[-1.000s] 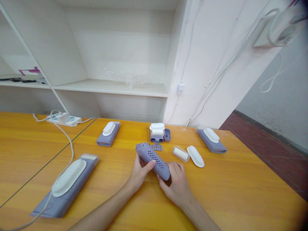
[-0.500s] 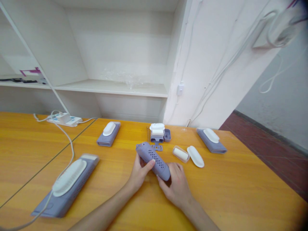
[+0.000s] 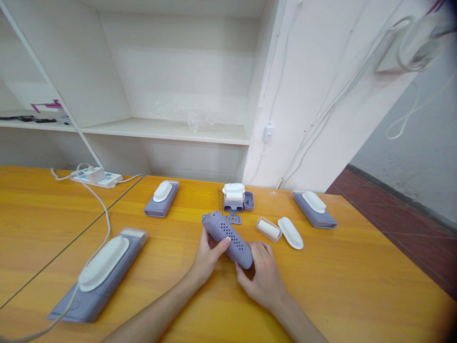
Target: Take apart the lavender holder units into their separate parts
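Both hands on one purple perforated housing (image 3: 227,239), held just above the desk (image 3: 357,286) near the middle, slightly toward the near side. It lies tilted, far-left end higher, near-right end lower.

Left hand (image 3: 208,255): grip clenched on the housing from the left, thumb across its perforated face, fingers hidden under it.
Right hand (image 3: 263,276): grip clenched on the housing's near-right end, fingers curled around the tip. Exact finger contact is hidden behind the part.

Around it on the desk:
- Small purple bracket (image 3: 233,219) lying flat just beyond the housing's far end.
- Stack of purple and white parts (image 3: 235,196) further back, behind the bracket.
- Clear tray with a white roller (image 3: 268,228) right of the housing, near it, not touching.
- White oval cap (image 3: 290,232) just beside the tray on its right.
- Assembled purple unit with white top (image 3: 314,208) far right.
- Second assembled unit (image 3: 162,198) far left of centre.
- Large unit (image 3: 98,271) near left, with a white cable (image 3: 103,212) running over the desk to it.
- White power strip (image 3: 95,176) at the far left edge of the desk, cable leads toward it.

Behind the desk: white shelving (image 3: 167,128) with a crumpled clear plastic sheet (image 3: 185,114) on the shelf.
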`<state>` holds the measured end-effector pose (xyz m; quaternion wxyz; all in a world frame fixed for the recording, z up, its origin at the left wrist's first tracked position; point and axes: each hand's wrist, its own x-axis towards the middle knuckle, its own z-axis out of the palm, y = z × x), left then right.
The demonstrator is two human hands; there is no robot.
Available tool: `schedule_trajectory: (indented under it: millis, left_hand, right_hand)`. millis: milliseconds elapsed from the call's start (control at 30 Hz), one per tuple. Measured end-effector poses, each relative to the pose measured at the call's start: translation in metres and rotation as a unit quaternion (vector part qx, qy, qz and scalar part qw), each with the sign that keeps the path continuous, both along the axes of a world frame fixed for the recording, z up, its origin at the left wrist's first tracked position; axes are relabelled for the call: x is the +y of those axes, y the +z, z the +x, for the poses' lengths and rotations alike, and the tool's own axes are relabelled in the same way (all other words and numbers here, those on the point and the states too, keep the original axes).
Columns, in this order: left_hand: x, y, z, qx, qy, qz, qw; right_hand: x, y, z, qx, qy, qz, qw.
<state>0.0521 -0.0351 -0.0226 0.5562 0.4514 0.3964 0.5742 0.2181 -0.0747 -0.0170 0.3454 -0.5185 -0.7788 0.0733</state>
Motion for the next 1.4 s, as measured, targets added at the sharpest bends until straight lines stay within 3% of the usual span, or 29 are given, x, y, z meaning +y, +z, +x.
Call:
schedule_trajectory:
  millis: [467,1400]
  left_hand:
    - [-0.001,0.0021,0.0008,-0.01,0.006,-0.026,1.0]
    - [-0.0079,-0.0001,0.0067,0.001,-0.013,0.031,0.999]
  right_hand:
    - [-0.0002,-0.0021,-0.0006,0.011,0.003,0.016,1.0]
    - [-0.0008,-0.006,-0.0084,0.01,-0.073,0.007,0.997]
